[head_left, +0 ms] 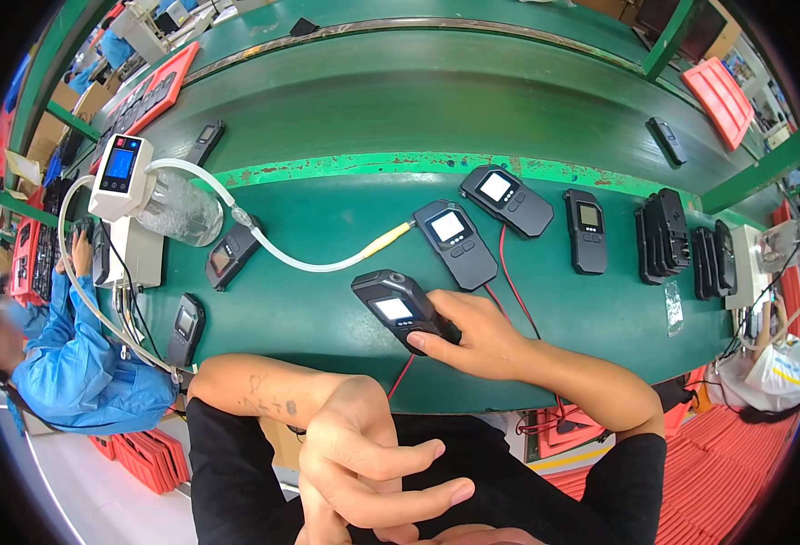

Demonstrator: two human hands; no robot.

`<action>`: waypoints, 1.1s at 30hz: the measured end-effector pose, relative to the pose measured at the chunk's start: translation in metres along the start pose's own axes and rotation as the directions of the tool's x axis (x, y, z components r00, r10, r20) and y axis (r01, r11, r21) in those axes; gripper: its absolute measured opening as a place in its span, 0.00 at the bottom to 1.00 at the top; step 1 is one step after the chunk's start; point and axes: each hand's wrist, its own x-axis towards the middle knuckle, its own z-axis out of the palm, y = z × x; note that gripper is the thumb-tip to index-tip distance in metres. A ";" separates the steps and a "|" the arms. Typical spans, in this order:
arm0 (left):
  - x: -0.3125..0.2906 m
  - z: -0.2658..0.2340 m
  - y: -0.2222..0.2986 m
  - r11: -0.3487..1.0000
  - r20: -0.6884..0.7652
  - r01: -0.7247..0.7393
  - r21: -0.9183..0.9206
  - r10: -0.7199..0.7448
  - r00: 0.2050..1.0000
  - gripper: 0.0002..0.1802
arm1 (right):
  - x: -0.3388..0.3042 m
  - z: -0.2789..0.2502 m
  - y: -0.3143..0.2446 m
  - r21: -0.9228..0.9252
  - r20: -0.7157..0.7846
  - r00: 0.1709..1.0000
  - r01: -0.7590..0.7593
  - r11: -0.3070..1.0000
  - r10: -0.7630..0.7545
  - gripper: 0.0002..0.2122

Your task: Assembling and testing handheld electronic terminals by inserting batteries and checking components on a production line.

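Gadget point(416, 309) with a lit screen point(394, 310) is in my right grip point(486, 336), held by its bottom end over the green tabletop point(582, 322). I think it's hard, light and a bit smooth, so hold the sides, not the screen, which could crack. My left grip point(355, 454) is half-wide and looks empty.

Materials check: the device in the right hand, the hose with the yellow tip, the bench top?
Device in the right hand: probably moulded black plastic, satin; soft highlights, rounded edges.
Hose: likely flexible silicone or PVC, translucent whitish; it bends smoothly.
Yellow tip: plastic or rubber, can't tell which.
Bench top: smooth green sheet, maybe rubber or vinyl; slight sheen.
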 end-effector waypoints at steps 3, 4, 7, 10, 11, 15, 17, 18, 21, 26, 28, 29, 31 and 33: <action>0.003 -0.012 -0.002 0.979 0.106 -0.065 -0.191 0.087 0.991 0.24 | 0.002 0.001 0.001 0.011 0.003 0.999 0.044 0.999 -0.044 0.15; 0.005 -0.013 0.000 0.980 0.121 -0.037 -0.195 0.062 0.991 0.25 | 0.001 0.001 0.000 0.010 -0.001 0.999 0.040 0.999 -0.040 0.15; 0.007 -0.014 0.001 0.978 0.142 -0.006 -0.208 0.036 0.989 0.25 | 0.001 0.001 -0.001 0.018 0.017 1.000 0.014 1.000 -0.014 0.15; 0.005 -0.015 -0.003 0.977 0.153 -0.005 -0.213 0.039 0.988 0.23 | 0.002 -0.002 -0.002 0.040 0.027 0.999 -0.023 0.999 0.022 0.15; 0.004 -0.015 -0.005 0.977 0.162 -0.007 -0.214 0.043 0.986 0.21 | 0.002 -0.003 -0.002 0.053 0.031 0.999 -0.042 0.998 0.040 0.15; 0.000 0.002 0.016 0.998 0.057 0.057 -0.005 -0.057 0.997 0.16 | 0.002 0.001 -0.002 0.084 0.002 1.000 -0.001 0.996 0.000 0.15; -0.006 0.025 0.039 0.892 -0.234 0.278 0.357 -0.203 0.951 0.12 | 0.003 0.000 0.002 0.085 0.003 1.000 -0.005 0.996 0.005 0.15; -0.006 0.026 0.042 0.892 -0.234 0.281 0.353 -0.206 0.950 0.12 | 0.003 0.000 0.003 0.084 0.002 1.000 -0.005 0.996 0.005 0.15; -0.009 0.024 0.047 0.797 -0.188 0.420 0.435 -0.376 0.907 0.14 | 0.003 0.002 0.008 0.077 -0.022 1.000 0.021 0.997 -0.019 0.15; 0.025 -0.051 -0.026 0.884 0.647 0.286 0.369 -0.466 0.604 0.05 | -0.002 0.000 0.009 0.005 -0.009 0.985 0.175 0.985 -0.175 0.15; -0.002 -0.054 -0.072 0.806 0.458 0.267 0.529 -0.535 0.709 0.03 | 0.000 0.000 0.007 -0.033 0.030 0.971 0.237 0.971 -0.236 0.14; -0.016 -0.055 -0.089 0.728 0.421 0.359 0.584 -0.650 0.633 0.04 | -0.001 0.003 0.006 -0.088 0.019 0.963 0.269 0.959 -0.268 0.15; -0.044 -0.060 -0.097 0.641 0.373 0.435 0.632 -0.744 0.555 0.05 | -0.005 0.005 0.000 -0.209 0.006 0.942 0.330 0.921 -0.336 0.15; -0.077 -0.072 -0.090 0.472 0.328 0.401 0.785 -0.866 0.379 0.08 | -0.010 0.007 -0.007 -0.299 -0.016 0.951 0.289 0.909 -0.308 0.14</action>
